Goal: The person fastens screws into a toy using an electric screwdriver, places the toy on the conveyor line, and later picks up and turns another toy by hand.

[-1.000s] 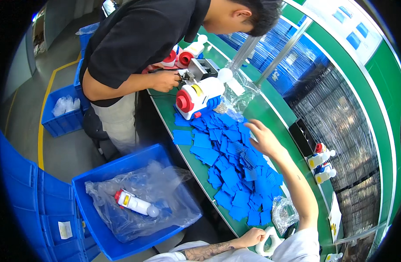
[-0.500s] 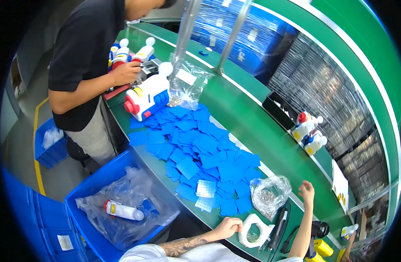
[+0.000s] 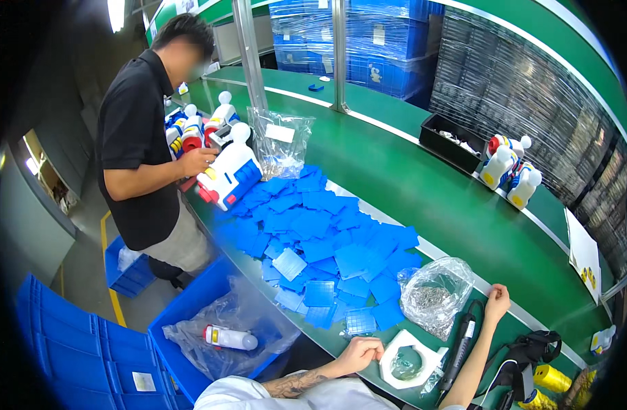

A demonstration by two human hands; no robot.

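Observation:
My left hand (image 3: 362, 353) is closed by the front edge of the table, its fingertips near a white ring-shaped holder (image 3: 388, 372). Whatever it may grip is hidden. Over the green surface, my right hand (image 3: 496, 303) has its fingers curled together, and I cannot make out anything in them. Left of it sits a clear plastic bag (image 3: 436, 297) of small metal parts. A black corded power screwdriver (image 3: 457, 355) lies along my right forearm. Beyond my left hand spreads a heap of blue square plates (image 3: 320, 232), with several pale translucent square plates (image 3: 319, 294) at its near side.
A co-worker (image 3: 139, 137) stands at the left, one hand by a white-and-blue toy blaster (image 3: 229, 176). A blue bin (image 3: 180, 328) holds plastic film and another toy. Across the belt are a black tray (image 3: 450, 145) and more toys (image 3: 508, 169). Black straps (image 3: 525, 355) lie at right.
The whole view has swung, so the scene looks turned and shifted. My right hand's fingers have drawn closer together. My left hand stays beside the white holder. The co-worker's head shows more fully.

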